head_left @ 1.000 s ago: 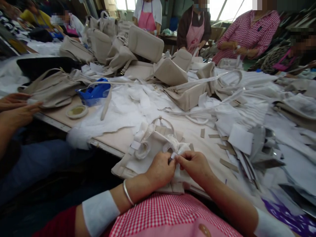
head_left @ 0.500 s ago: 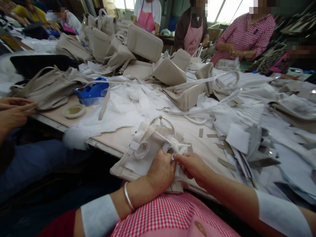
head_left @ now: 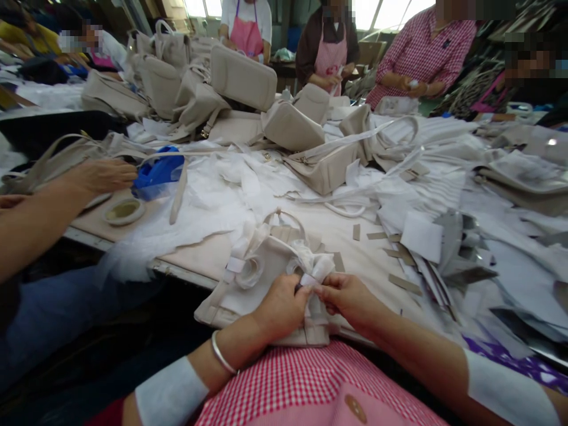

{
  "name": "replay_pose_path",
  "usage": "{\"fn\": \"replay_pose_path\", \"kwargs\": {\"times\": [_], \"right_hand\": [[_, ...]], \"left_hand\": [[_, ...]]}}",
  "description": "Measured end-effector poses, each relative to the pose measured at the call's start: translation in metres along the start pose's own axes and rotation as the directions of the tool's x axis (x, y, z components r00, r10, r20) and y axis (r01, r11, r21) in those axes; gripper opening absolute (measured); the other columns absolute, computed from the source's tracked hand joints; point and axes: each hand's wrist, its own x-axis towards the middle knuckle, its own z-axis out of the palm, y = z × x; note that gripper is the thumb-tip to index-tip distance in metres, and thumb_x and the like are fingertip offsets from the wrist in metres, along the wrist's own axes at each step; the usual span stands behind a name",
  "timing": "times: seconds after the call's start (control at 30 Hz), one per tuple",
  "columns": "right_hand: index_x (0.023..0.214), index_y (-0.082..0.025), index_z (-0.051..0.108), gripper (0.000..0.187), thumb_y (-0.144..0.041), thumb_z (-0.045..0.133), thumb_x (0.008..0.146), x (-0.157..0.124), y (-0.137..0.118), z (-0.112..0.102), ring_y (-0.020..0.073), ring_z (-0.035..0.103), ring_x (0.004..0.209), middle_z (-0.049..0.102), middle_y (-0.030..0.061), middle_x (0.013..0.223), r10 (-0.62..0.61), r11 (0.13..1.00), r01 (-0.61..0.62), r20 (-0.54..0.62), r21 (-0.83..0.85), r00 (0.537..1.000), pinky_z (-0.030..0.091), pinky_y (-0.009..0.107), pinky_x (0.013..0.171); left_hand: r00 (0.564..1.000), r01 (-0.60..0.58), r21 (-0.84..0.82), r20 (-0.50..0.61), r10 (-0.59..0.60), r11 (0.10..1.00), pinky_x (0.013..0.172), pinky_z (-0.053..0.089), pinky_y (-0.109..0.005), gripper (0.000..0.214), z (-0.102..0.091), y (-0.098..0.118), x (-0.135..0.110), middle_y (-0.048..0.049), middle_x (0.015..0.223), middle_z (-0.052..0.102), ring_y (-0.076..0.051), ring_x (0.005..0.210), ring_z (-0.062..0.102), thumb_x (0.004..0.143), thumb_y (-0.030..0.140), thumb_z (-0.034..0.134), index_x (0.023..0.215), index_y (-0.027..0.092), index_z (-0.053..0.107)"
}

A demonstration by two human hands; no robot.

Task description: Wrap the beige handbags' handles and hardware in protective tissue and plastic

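Bright windows stand beyond a pale worktable in dim light.

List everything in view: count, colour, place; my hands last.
Table: one, pale pink, centre
Heaped handbags: many, beige, far side
Near handbag: one, beige, under both hands
Wrapping sheets: many, white, across table
Plastic bundle: one, blue, left
Round rimmed item: one, cream, left
Strips: several, taupe, right of near handbag
Patterned sheet: one, purple, lower right
Coworkers: at least six, mixed clothing, around table
Apron: one, pink and checked, bottom
Cuffs: two, white, forearms
Bangle: one, silver, left wrist
Left hand: one, on white wrapping
Right hand: one, on white wrapping
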Motion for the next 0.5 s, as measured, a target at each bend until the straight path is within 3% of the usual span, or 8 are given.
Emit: {"fn": "replay_pose_path", "kwargs": {"times": [0.13,0.23,0.3,0.4,0.47,0.5], "right_hand": [[0.06,-0.017,0.058,0.03,-0.04,0.073,0.073,0.004,0.009,-0.009,0.0084,0.039,0.049,0.048,-0.0058,0.051,-0.206,0.974,0.203,-0.019,-0.097,0.978,0.029,0.024,0.049],[0.06,-0.017,0.059,0.03,-0.038,0.071,0.077,0.009,0.016,-0.018,0.0093,0.041,0.053,0.051,-0.0045,0.054,-0.301,0.946,0.3,0.008,-0.12,0.954,0.031,0.024,0.052],[0.062,-0.017,0.06,0.03,-0.04,0.071,0.078,0.013,0.021,-0.021,0.0096,0.042,0.054,0.053,-0.0038,0.056,-0.305,0.95,0.307,0.038,-0.054,0.952,0.031,0.024,0.053],[0.069,-0.017,0.063,0.028,-0.043,0.072,0.078,0.017,0.026,-0.022,0.0097,0.043,0.054,0.055,-0.0039,0.057,-0.284,0.955,0.276,0.07,0.106,0.956,0.033,0.024,0.053],[0.074,-0.017,0.065,0.025,-0.041,0.071,0.079,0.017,0.026,-0.019,0.0096,0.044,0.054,0.055,-0.0041,0.059,-0.274,0.952,0.262,0.063,0.157,0.96,0.035,0.024,0.054],[0.076,-0.018,0.066,0.024,-0.04,0.07,0.08,0.016,0.026,-0.017,0.0099,0.045,0.055,0.055,-0.0038,0.06,-0.267,0.951,0.254,0.053,0.175,0.962,0.037,0.024,0.055]], "left_hand": [[0.988,0.107,-0.252,0.132,-0.075,0.962,0.059,0.044,-0.027,0.03,-0.004,0.002,0.002,-0.0054,0.076,0.07,-0.017,0.065,0.059,0.089,0.035,0.05,0.089,0.013,0.07],[0.965,0.224,-0.427,0.226,-0.137,0.876,0.051,0.039,-0.023,0.03,-0.003,0.0,0.002,-0.0018,0.064,0.063,-0.012,0.053,0.05,0.087,0.038,0.053,0.078,0.013,0.066],[0.941,0.296,-0.544,0.305,-0.144,0.785,0.05,0.038,-0.022,0.03,-0.002,-0.003,0.003,-0.0011,0.061,0.061,-0.01,0.05,0.049,0.086,0.04,0.054,0.076,0.013,0.063],[0.918,0.352,-0.657,0.382,-0.108,0.667,0.052,0.039,-0.022,0.03,0.0,-0.006,0.006,-0.0046,0.069,0.065,-0.013,0.057,0.056,0.085,0.04,0.053,0.09,0.012,0.063],[0.912,0.361,-0.647,0.396,-0.107,0.672,0.053,0.04,-0.023,0.035,0.002,-0.004,0.007,-0.0071,0.076,0.068,-0.016,0.062,0.061,0.087,0.04,0.047,0.102,0.013,0.061],[0.919,0.34,-0.6,0.375,-0.121,0.724,0.054,0.042,-0.025,0.036,0.002,-0.002,0.007,-0.008,0.08,0.068,-0.017,0.064,0.062,0.088,0.04,0.044,0.106,0.013,0.061]]}}
